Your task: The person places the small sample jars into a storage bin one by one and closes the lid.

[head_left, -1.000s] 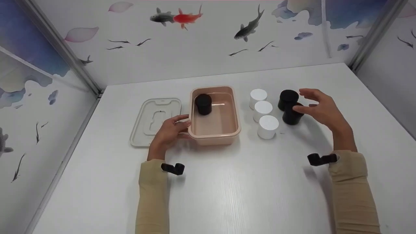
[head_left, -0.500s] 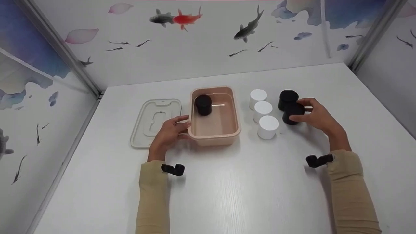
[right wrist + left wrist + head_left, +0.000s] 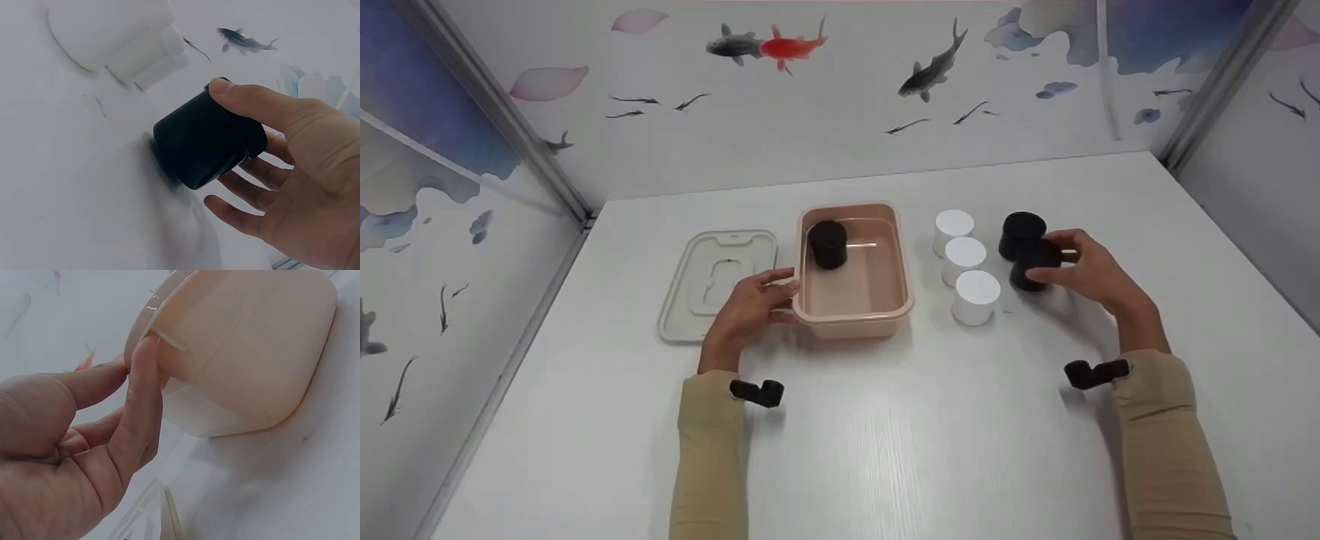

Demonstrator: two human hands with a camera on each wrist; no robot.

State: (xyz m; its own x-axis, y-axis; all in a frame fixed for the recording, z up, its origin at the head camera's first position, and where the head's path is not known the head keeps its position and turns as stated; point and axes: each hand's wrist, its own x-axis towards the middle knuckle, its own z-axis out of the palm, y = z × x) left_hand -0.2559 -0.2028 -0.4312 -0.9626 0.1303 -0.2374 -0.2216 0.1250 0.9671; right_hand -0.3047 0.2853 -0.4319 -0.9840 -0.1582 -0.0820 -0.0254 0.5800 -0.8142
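My left hand [image 3: 746, 311] pinches the left rim of a pink plastic box [image 3: 859, 328] between thumb and fingers; the left wrist view shows this grip on the box wall [image 3: 253, 349]. One black jar [image 3: 829, 247] stands inside, toward the box's back left. On the right, my right hand [image 3: 1099, 277] grips the nearer black jar [image 3: 1033, 261], thumb in front and fingers behind at its top. In the right wrist view this jar [image 3: 197, 138] shows its base close to the tabletop. Right behind it stands another black jar [image 3: 1022, 229].
Three white jars [image 3: 976, 297] stand in a slanting row between the box and the black jars. A pale grey lid [image 3: 679, 300] lies flat left of the box, partly behind my left hand. Printed wall panels [image 3: 840, 142] border the white table [image 3: 840, 442].
My right hand has come down and inward onto the nearer black jar, and its fingers have closed around the top. The left hand stays on the box rim.
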